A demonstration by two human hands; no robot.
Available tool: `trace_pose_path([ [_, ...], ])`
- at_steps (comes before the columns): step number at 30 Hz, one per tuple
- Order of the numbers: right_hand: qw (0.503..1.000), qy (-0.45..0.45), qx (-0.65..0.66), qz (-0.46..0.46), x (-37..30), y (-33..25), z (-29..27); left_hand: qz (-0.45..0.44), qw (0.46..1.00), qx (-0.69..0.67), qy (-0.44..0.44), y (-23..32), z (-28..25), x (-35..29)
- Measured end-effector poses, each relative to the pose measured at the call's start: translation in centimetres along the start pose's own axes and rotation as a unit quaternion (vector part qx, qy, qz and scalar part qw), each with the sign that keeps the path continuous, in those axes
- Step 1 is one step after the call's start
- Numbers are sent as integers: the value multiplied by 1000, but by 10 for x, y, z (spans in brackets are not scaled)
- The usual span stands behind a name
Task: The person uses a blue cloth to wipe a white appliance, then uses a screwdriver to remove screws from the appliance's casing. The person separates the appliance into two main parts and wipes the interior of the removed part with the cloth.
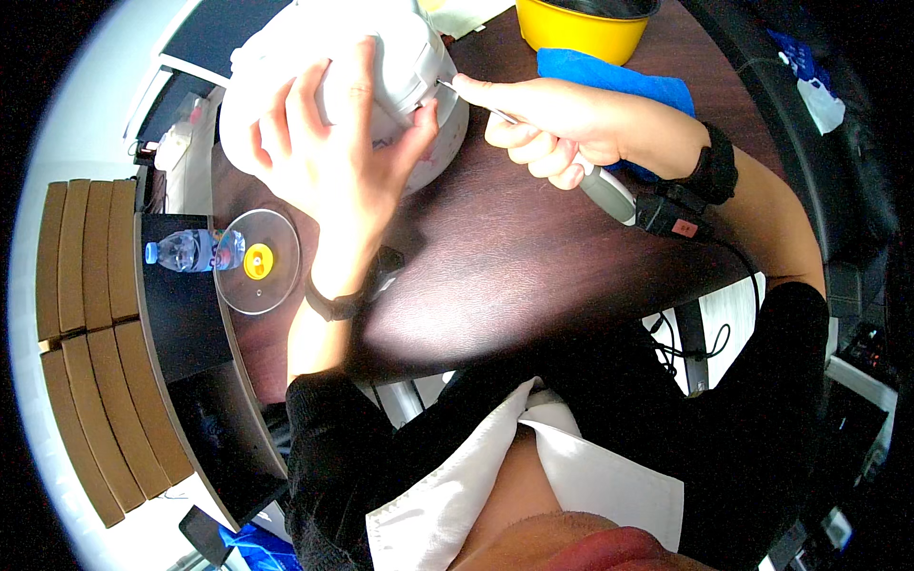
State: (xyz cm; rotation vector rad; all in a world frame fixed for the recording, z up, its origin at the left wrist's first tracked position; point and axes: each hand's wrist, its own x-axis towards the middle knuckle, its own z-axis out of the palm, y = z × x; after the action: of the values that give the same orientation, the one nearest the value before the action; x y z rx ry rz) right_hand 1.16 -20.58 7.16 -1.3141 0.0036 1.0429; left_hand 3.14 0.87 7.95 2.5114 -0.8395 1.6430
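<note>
My left hand (328, 143) lies with fingers spread over the top of a white, rounded rice cooker (276, 57), its thumb near the seam at the cooker's right side. In my right hand (547, 128) is a screwdriver (612, 197) with a grey and white handle and a thin metal shaft. The fingers are wrapped round it and the thumb lies along the shaft. Its tip points left at the cooker's side, close to the left thumb; whether it touches is too small to tell.
Behind my right forearm a blue cloth (614, 78) lies on the dark wooden table (495, 276), near a yellow pot (586, 29). A glass lid with a yellow knob (258, 261) and a water bottle (190, 250) are at left. Brown boxes (90, 257) stand beyond. A cable hangs at right.
</note>
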Motion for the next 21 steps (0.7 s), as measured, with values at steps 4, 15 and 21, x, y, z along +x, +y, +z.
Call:
trace_pose_path([
  [4, 1000, -14, 20, 11, 3, 1, -2, 0, 1000, 6, -9, -1, -1, 0],
  [15, 992, -85, 92, 20, 4, 1, -1, 0, 1000, 8, -6, -1, -1, -1],
  [21, 985, -103, 135, 29, 6, 3, 2, 4, 1000, 11, -2, -1, -2, -1],
])
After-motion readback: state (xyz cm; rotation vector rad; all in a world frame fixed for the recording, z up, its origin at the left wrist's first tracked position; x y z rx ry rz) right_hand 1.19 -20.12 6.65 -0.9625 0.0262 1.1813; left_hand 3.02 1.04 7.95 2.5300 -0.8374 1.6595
